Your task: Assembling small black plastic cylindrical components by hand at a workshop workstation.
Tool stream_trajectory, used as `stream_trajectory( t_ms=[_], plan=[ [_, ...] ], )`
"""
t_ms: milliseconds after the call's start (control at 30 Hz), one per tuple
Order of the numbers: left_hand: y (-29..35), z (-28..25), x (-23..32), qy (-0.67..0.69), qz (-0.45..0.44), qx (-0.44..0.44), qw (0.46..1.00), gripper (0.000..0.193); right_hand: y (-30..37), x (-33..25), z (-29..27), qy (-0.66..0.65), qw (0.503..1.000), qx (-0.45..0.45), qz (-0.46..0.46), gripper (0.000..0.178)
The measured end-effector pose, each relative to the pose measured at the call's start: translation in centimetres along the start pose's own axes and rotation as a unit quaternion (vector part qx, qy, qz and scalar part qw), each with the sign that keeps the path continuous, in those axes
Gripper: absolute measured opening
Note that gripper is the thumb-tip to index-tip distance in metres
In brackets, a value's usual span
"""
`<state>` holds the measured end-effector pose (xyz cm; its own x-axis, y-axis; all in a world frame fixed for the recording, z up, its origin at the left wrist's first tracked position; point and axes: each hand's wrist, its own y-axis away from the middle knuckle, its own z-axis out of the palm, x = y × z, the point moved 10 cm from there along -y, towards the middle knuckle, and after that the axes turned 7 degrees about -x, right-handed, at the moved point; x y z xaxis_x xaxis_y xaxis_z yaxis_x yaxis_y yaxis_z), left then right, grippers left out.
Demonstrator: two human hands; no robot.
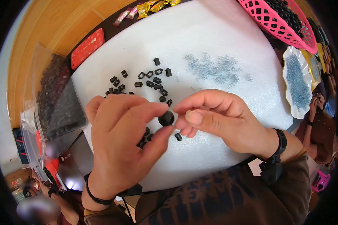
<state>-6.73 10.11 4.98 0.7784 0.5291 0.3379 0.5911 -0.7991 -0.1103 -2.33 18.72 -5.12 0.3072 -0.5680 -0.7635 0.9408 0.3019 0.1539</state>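
Note:
Between the thumb and forefinger of my left hand (124, 135) is a round black plastic piece (166, 119), held above a white foam sheet (236, 33). Close by on its right, my right hand (229, 120) has its fingers curled and drawn together; anything pinched in them is hidden. Beyond my hands, small black hollow plastic pieces (149, 83) lie scattered, some upright and some on their sides. One more small black piece (178, 137) rests below my right fingers. Several dark round pieces (143, 139) show partly behind my left hand. Tiny bluish-clear coils (216, 69) are spread farther right.
A pink basket (285, 35) of black pieces stands far right, above a white scalloped dish (288, 78) of the same tiny coils. On the left are a clear plastic bin (39, 93) and a red flat case (88, 48). Wrapped sweets (142, 10) lie behind. Other people sit on both sides.

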Motion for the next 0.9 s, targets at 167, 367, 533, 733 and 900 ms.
stream_trajectory(
  t_ms=[167,367,533,733,900],
  plan=[
    [0.3,0.1,1.3,0.041,0.020,-0.008,0.999,0.036,0.3,0.0,0.6,-0.057,0.998,-0.034,-0.014,0.023],
    [1.4,1.3,-0.6,0.246,0.000,0.027,0.969,0.045,0.0,0.0,0.8,-0.079,0.995,-0.056,-0.001,0.025],
    [1.9,1.6,-0.2,0.218,0.012,0.046,0.975,0.042,0.1,1.2,1.7,-0.140,0.984,-0.098,0.054,0.032],
    [2.5,0.0,1.0,0.156,0.054,0.036,0.986,0.040,1.1,1.8,3.5,-0.094,0.979,-0.157,0.092,0.020],
    [1.3,-0.3,-2.2,0.172,-0.070,0.079,0.979,0.029,2.0,2.3,6.2,0.045,0.955,-0.292,0.029,0.019]
  ],
)
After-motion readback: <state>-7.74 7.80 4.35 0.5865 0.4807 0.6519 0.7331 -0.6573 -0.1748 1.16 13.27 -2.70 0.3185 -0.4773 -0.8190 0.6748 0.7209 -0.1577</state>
